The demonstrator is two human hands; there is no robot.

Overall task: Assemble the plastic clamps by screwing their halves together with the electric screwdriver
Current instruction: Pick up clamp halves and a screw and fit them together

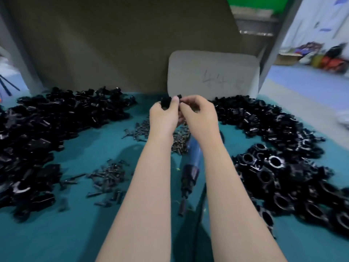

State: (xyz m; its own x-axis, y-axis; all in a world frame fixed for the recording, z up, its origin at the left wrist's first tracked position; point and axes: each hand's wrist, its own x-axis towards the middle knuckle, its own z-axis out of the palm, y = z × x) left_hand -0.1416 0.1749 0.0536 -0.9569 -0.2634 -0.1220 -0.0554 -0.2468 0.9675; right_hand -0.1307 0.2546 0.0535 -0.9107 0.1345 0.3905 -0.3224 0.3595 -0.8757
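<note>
Both hands are raised together above the middle of the green table (94,148). My left hand (164,115) grips a black plastic clamp half (166,101) between thumb and fingers. My right hand (199,116) pinches a second small black piece (179,96) right beside it; whether the two pieces touch is unclear. The electric screwdriver (191,163), with a blue body and black nose, lies on the table between my forearms, tip pointing toward me. Dark screws lie in a pile (179,138) under my hands.
A large heap of loose black clamp halves (47,129) covers the left side. Another heap (264,118) runs along the right, with assembled ring-shaped clamps (273,167) nearer me. More screws (107,178) lie scattered left of centre. A grey board (213,74) leans against the back panel.
</note>
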